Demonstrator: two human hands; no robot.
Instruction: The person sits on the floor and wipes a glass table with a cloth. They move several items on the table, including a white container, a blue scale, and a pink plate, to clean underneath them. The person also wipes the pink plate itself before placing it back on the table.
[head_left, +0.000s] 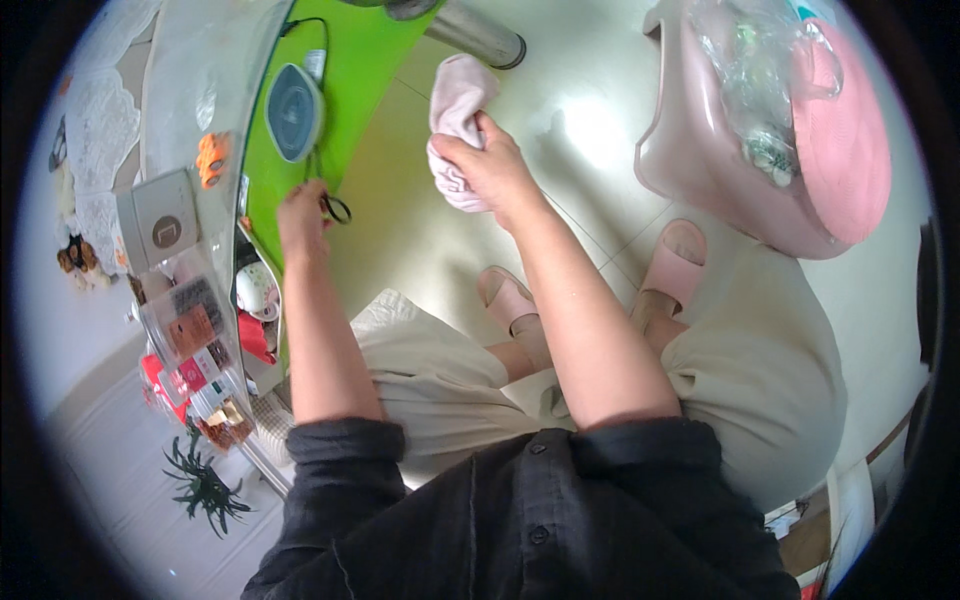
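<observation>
My right hand grips a bunched pale pink cloth, shaped like a sock, above the tiled floor. Part of the cloth is hidden by the fingers. At the edge of a bright green shelf, my left hand has its fingers closed around a thin dark item with a black loop. Whether this is a pair of scissors or a cord I cannot tell. Just beyond that hand lies a grey-blue oval container with a pale rim, a cable behind it.
A glass tabletop overhangs the shelf, carrying an orange toy car, a grey box and clear food packs. A pink plastic tub with a clear plastic bag stands right. A metal leg rises ahead.
</observation>
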